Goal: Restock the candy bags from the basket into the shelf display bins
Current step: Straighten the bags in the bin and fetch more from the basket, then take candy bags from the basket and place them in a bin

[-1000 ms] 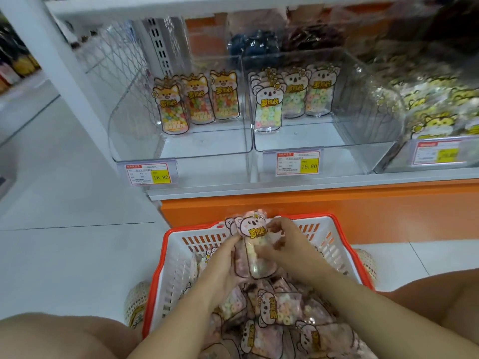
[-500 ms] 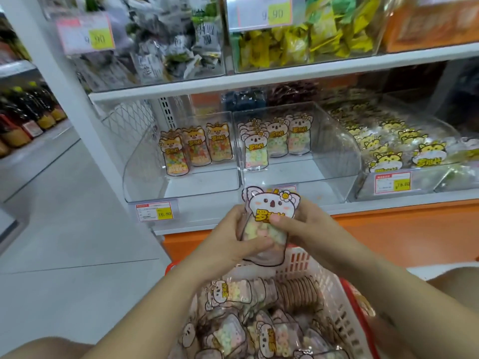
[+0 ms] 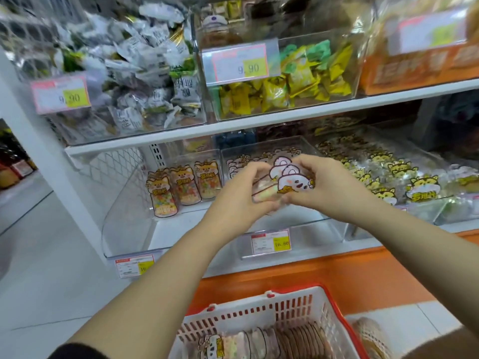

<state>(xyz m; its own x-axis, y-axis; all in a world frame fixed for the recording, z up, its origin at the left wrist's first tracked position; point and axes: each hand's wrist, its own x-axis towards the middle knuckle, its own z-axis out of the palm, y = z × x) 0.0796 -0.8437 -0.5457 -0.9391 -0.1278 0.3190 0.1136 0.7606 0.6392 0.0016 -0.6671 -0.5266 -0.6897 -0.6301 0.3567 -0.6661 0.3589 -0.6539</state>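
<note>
Clear plastic candy bag with a white bear face printed on it [image 3: 287, 181] is held tilted at the centre of the frame, gripped from both sides. The left hand [image 3: 241, 200] curls round its lower, candy-filled end, and the right hand [image 3: 334, 187] pinches the bear-face top. Whether a second bag lies behind it I cannot tell.

The bag hangs in front of the middle clear acrylic bin [image 3: 318, 229] on the lower white shelf [image 3: 155, 142], with more bear bags [image 3: 234, 164] standing at the back of that bin. Left of centre, a second clear bin [image 3: 129, 216] holds three upright orange fox-print bags [image 3: 182, 187]. At lower centre, the white slotted basket with a red rim [image 3: 246, 320] holds further bags [image 3: 233, 343] stacked on edge.
</note>
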